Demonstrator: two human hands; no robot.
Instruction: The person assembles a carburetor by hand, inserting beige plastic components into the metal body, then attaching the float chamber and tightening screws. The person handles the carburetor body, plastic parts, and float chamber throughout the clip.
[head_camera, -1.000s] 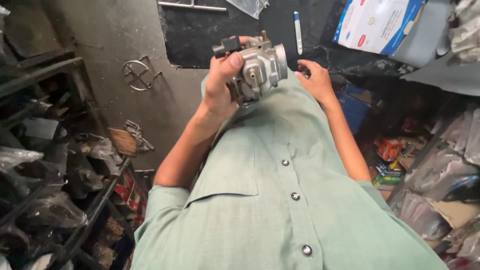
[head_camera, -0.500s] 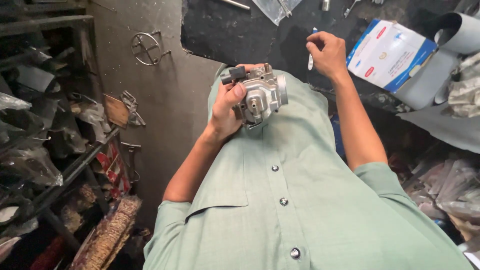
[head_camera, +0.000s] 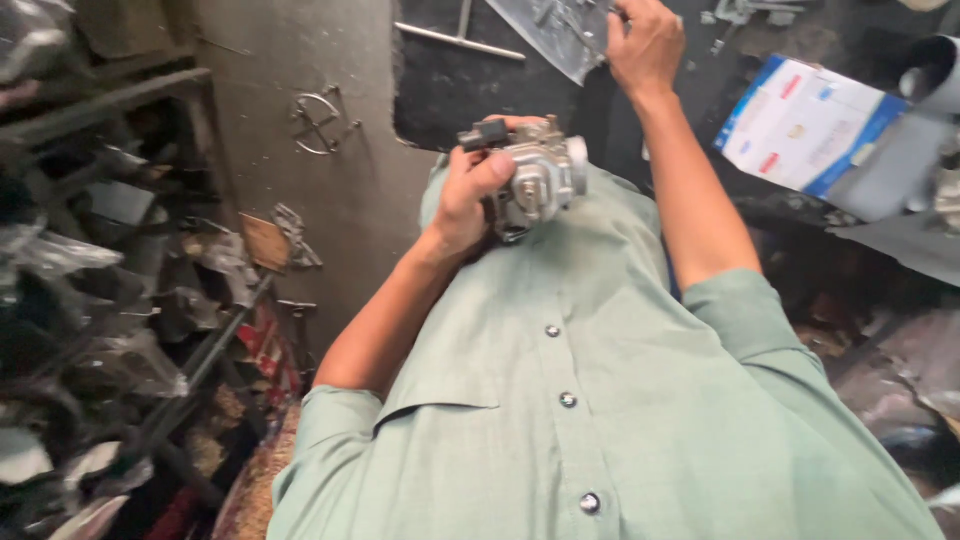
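- Cast grey metal makes up the throttle body (head_camera: 535, 180) that your left hand (head_camera: 470, 200) holds up in front of your chest, just above the green buttoned shirt (head_camera: 560, 400); a black plastic connector (head_camera: 483, 133) sticks out at its top left.
- Your left hand is closed around the casting, thumb laid across its near face and fingers wrapped behind; the grip looks firm.
- Your right hand (head_camera: 645, 40) is stretched well away from the part, up to the dark worktop (head_camera: 470, 90), fingers curled on the edge of a clear plastic sheet or bag (head_camera: 560, 35); whether anything small is pinched inside them you cannot tell from this view.
- Handling, as a judgement: the body is probably dense and heavy for its bulk, fully rigid, with hard corners and possibly an oily film, so it could twist out of a one-handed hold.
- Take hold on the thick cast housing, palm under the mass; keep load off the black connector and any thin levers or spindle ends, which are likely the breakable parts.
- Surroundings: a blue-and-white box (head_camera: 805, 125) lies to the right on the worktop, a long metal rod (head_camera: 460, 42) at its far edge, and cluttered shelves (head_camera: 110, 280) of bagged parts stand to the left.
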